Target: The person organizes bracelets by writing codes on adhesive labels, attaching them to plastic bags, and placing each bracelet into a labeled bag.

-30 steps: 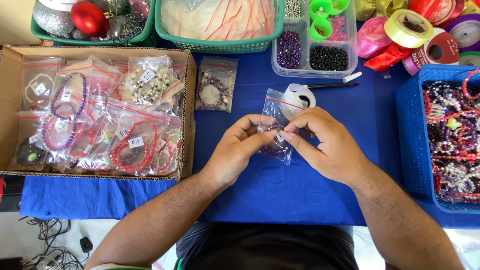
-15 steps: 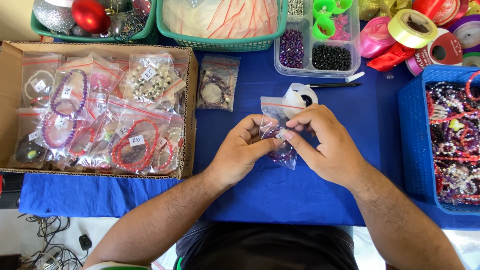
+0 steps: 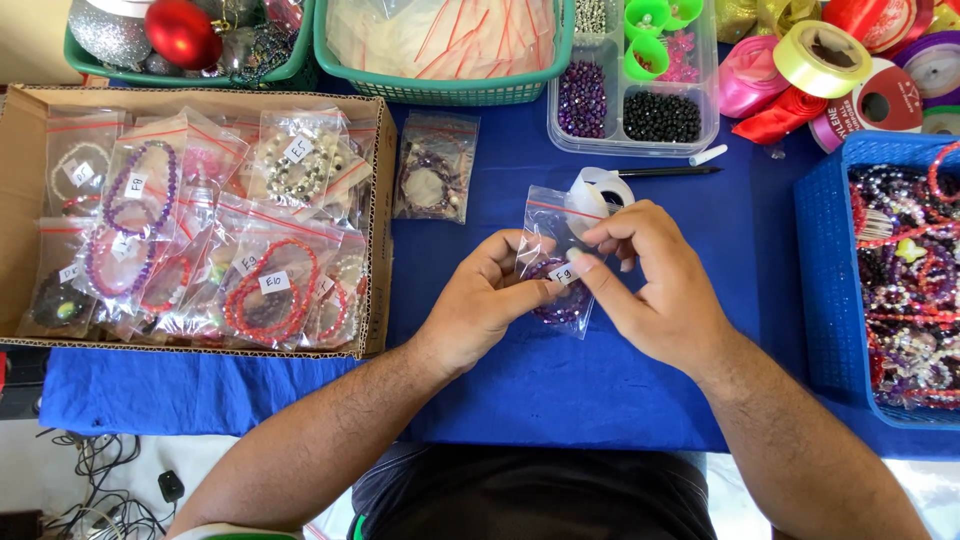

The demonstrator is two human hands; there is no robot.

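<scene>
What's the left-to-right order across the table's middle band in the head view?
Cardboard box → loose bagged bracelet → left hand → clear bag → right hand → blue basket.

Two bare forearms, no sleeves reaching down to the wrists, dark hair along both. No rings, no watch, no bracelet behind the fingers (image 3: 600, 285) of either hand. Short, plain nails on the left hand (image 3: 485, 305) and the right hand (image 3: 655, 290). Far back from the fingers, at the bottom edge, a dark charcoal shirt (image 3: 530, 495) across the torso, with a small flash of bright green (image 3: 357, 527) at its lower left hem.
</scene>
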